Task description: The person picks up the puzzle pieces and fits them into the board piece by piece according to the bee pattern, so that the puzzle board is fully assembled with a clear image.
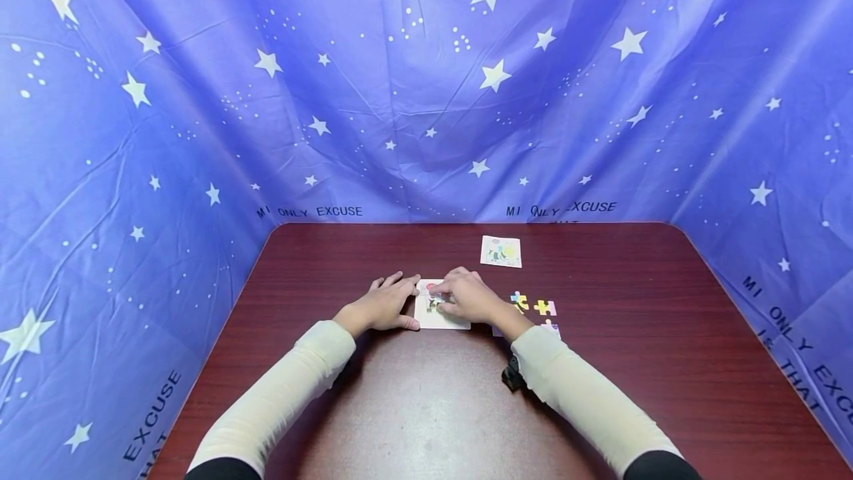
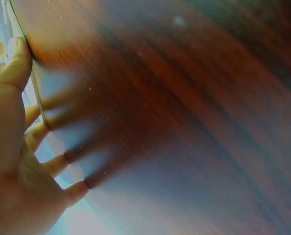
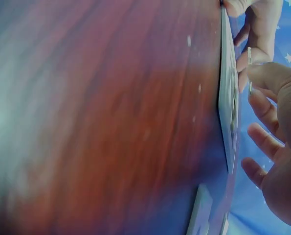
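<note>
A white square puzzle board (image 1: pixel 426 321) lies on the table, with a partly covered picture on it. My left hand (image 1: pixel 385 304) spreads its fingers at the board's left side, and the thumb (image 2: pixel 17 61) touches its near left edge. Over the board, my right hand (image 1: pixel 472 297) pinches a thin puzzle piece (image 3: pixel 250 73) between thumb and fingers. That piece shows only edge-on in the right wrist view, just above the board (image 3: pixel 228 93); its picture is hidden.
Loose jigsaw pieces lie right of the board, among them a yellow-and-blue piece (image 1: pixel 519 302) and a yellow-and-pink piece (image 1: pixel 545 307); the right forearm partly covers others. A square picture card (image 1: pixel 501 251) lies farther back on the brown table (image 1: pixel 600 361). Starry blue cloth (image 1: pixel 400 110) surrounds the table.
</note>
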Available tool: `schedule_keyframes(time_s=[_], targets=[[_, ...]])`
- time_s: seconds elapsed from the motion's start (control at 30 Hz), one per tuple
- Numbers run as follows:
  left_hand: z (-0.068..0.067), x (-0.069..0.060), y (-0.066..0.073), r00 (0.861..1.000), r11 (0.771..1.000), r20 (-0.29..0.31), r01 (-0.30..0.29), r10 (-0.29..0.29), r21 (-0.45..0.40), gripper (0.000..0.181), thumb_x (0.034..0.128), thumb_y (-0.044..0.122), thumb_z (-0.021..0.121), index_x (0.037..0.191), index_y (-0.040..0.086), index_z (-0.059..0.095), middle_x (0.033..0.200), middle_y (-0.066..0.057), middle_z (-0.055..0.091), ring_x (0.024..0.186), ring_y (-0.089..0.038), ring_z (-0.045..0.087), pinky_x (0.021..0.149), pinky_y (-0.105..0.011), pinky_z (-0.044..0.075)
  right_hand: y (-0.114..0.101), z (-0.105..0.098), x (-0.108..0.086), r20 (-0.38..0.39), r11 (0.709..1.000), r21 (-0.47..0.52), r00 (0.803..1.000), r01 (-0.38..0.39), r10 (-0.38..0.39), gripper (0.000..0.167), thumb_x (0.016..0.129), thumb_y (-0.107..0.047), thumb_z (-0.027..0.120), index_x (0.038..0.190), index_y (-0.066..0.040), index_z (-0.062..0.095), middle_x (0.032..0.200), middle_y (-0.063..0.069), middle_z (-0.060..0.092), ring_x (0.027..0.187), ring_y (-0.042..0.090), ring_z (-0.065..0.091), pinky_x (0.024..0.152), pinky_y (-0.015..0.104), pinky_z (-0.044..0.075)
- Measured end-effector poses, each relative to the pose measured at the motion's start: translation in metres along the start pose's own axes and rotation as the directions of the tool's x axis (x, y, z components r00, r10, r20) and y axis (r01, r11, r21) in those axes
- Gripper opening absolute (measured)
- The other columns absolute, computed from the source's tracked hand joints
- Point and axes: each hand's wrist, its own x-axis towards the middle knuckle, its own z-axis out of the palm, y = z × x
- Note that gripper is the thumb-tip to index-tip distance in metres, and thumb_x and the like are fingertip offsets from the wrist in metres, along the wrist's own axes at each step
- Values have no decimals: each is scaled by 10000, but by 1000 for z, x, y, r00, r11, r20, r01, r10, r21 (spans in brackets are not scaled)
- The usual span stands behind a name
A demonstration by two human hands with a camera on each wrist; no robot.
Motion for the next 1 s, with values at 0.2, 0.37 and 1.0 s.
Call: schedule_keyframes(time_s=[0.2,0.37,1.0], targets=[[1,0,0,1000,1000,-3,1,-1,1,741,847,602,717,1407,157,524,1674,-56,317,1539,-419,265,1156,-676,276,-8,3,6,15,1000,-12,1000,-22,22,334,872,-282,746,1195,-202,770,935,-29,725,1144,291,606,871,459,462],[0,0,0,1000,1000,-7,-6,6,1,721,844,598,723,1389,166,535,1673,-53,321,1538,-419,268,1151,-678,281,-11,5,9,23,999,-26,999,-24,25,326,867,-276,763,1184,-200,776,996,-4,738,1161,302,603,884,490,473],[1,-1,-1,1000,1000,-11,-4,4,-15,712,849,590,724,1389,167,532,1673,-52,323,1541,-417,262,1155,-685,270,-13,8,12,35,998,-54,999,-37,39,288,869,-257,744,1153,-233,786,910,-36,690,1149,287,608,872,489,467]])
